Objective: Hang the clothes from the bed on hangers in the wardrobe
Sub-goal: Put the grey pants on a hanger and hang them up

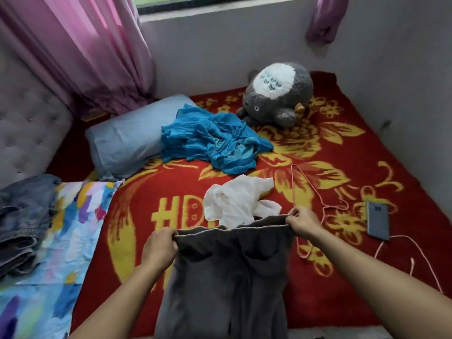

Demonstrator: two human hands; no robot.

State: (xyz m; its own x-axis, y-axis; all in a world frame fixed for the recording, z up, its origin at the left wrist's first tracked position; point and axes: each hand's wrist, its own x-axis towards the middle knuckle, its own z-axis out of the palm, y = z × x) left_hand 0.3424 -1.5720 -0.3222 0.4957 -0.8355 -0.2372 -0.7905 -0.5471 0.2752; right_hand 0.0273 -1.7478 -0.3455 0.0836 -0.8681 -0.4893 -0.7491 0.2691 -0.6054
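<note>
A grey knitted garment (227, 277) hangs spread in front of me over the bed's near edge. My left hand (160, 245) grips its top left corner and my right hand (302, 222) pinches its top right corner. Behind it a white garment (234, 201) lies crumpled on the red and yellow blanket (330, 148). A crumpled blue garment (212, 140) lies further back, partly on the pillow. A pink wire hanger (315, 192) lies on the blanket just right of my right hand. No wardrobe is in view.
A light blue pillow (124, 143) and a grey plush toy (278, 94) sit at the back. Folded denim (24, 216) rests on a colourful sheet (61, 241) at the left. A phone (378, 220) with a pink cable (415, 255) lies at the right. Walls enclose the back and right.
</note>
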